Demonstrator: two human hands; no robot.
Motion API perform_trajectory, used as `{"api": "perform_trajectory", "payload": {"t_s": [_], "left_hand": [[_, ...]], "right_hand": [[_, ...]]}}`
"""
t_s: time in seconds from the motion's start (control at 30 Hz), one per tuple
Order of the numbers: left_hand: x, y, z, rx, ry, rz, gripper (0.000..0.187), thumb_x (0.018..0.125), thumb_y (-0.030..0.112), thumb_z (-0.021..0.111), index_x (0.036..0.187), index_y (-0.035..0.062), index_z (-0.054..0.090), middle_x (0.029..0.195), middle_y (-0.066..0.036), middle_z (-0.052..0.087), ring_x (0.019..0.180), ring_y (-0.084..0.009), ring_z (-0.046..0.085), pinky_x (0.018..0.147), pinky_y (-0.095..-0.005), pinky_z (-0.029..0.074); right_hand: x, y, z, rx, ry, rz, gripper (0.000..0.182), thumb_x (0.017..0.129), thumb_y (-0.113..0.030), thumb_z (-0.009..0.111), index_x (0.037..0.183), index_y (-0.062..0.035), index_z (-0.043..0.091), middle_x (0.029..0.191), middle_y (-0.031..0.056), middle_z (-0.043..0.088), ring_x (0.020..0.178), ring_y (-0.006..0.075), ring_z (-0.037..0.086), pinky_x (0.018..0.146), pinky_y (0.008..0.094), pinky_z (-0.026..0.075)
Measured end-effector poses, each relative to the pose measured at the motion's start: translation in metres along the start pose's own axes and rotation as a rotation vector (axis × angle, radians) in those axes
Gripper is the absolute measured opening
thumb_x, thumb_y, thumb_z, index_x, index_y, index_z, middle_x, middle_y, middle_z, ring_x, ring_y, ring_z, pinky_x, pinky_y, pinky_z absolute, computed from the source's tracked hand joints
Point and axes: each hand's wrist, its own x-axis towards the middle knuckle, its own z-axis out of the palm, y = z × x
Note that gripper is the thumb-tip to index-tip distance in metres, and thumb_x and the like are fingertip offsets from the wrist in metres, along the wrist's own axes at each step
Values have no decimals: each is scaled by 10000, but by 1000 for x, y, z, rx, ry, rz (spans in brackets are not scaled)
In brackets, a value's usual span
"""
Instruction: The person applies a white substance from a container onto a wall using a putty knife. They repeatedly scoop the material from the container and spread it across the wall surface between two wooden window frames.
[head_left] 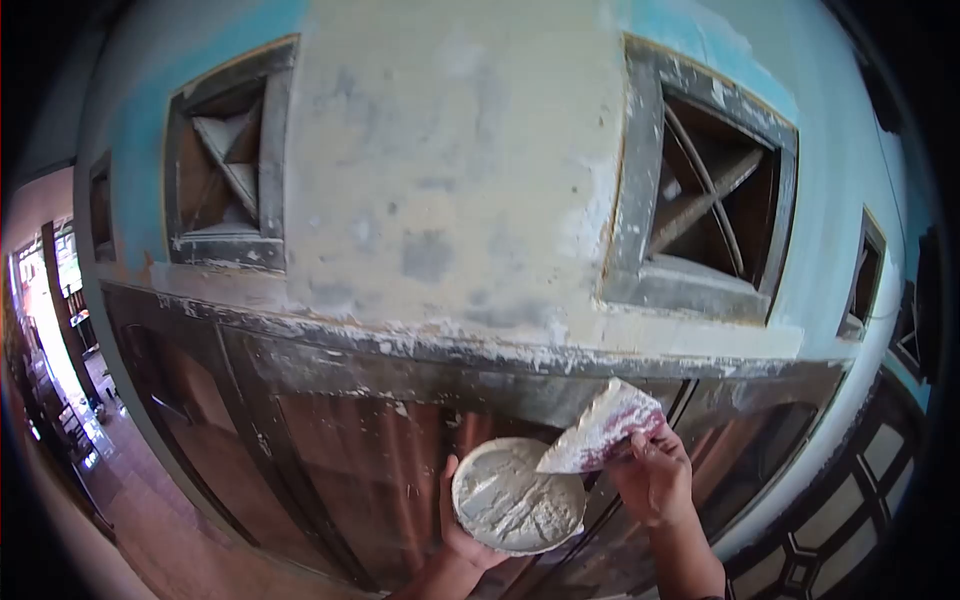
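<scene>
A round container of whitish-grey paste is held from below and the left side by my left hand. My right hand grips a flat, roughly triangular scraper, reddish and coated with white paste. The scraper's lower left tip is at the upper right rim of the container; whether they touch I cannot tell. Beyond both hands stands a wall with cream and grey patches, above a dark wooden frame spotted with white.
Two framed openings with crossed bars, one at left and one at right, are set in the wall. Glazed dark doors stand below. A patterned grille is at lower right, a tiled floor at lower left.
</scene>
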Motion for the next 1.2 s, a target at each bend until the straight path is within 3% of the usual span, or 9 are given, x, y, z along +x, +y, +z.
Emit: {"api": "perform_trajectory", "payload": {"t_s": [0.3, 0.37, 0.47, 0.57, 0.6, 0.7, 0.77, 0.9, 1.2], "left_hand": [[5, 15, 46, 99, -30, 30, 844, 950, 716, 353, 1507, 85, 409, 1502, -218, 455, 1362, -468, 446, 1138, -656, 332], [4, 23, 46, -25, -123, 22, 838, 980, 691, 312, 1540, 69, 345, 1557, -207, 389, 1416, -456, 381, 1135, -699, 295], [-2, 46, 55, 244, -21, -53, 903, 950, 737, 328, 1543, 55, 332, 1549, -229, 388, 1419, -463, 374, 1136, -718, 272], [-4, 62, 73, 233, -85, -17, 925, 937, 756, 331, 1541, 56, 334, 1537, -243, 399, 1415, -463, 378, 1142, -700, 278], [-8, 68, 72, 415, 110, 106, 918, 945, 750, 324, 1535, 47, 346, 1542, -240, 396, 1411, -464, 384, 1155, -668, 287], [-14, 101, 54, 213, 53, 167, 909, 955, 738, 321, 1526, 32, 356, 1553, -234, 383, 1406, -466, 389, 1161, -639, 301], [-19, 120, 52, 290, 150, 216, 877, 963, 718, 332, 1509, 35, 392, 1560, -229, 377, 1407, -468, 386, 1166, -623, 308], [-24, 141, 58, 459, 73, 339, 855, 958, 708, 366, 1501, 49, 406, 1534, -219, 409, 1377, -460, 417, 1140, -648, 330], [-36, 167, 67, 792, -83, 627, 808, 946, 685, 443, 1482, 80, 438, 1477, -197, 482, 1310, -442, 486, 1080, -706, 378]], "right_hand": [[18, -30, 53, -645, -89, -167, 168, 1008, -117, 629, 1094, 28, 627, 1083, 76, 693, 997, 110, 615, 883, 279, 485], [25, -34, 68, -673, -106, -175, 149, 1008, -99, 622, 1094, 21, 632, 1046, 62, 691, 989, 100, 603, 873, 260, 468], [43, -42, 97, -725, -236, -313, 140, 1015, -61, 588, 1113, 30, 632, 1044, 60, 679, 995, 94, 601, 892, 245, 448], [76, -63, 128, -933, -263, -576, 149, 999, -15, 590, 1128, 47, 628, 1038, 69, 669, 985, 93, 603, 816, 240, 472], [92, -74, 140, -1120, -230, -773, 149, 995, -11, 587, 1124, 51, 627, 998, 98, 677, 935, 128, 638, 773, 255, 485], [148, -109, 192, -1611, -6, -1319, 166, 980, 5, 568, 1132, 37, 626, 890, 194, 683, 782, 305, 699, 680, 325, 518], [201, -134, 217, -1624, 49, -1644, 162, 972, -2, 562, 1114, -1, 640, 873, 241, 672, 783, 416, 671, 671, 408, 538], [293, -189, 249, -1731, 97, -1908, 279, 937, -1, 565, 1178, -77, 682, 1050, 205, 708, 902, 413, 679, 784, 467, 554], [355, -192, 275, -1852, 224, -1626, 536, 901, 43, 484, 1324, -243, 649, 1395, 146, 578, 1167, 397, 607, 998, 456, 519]]}}
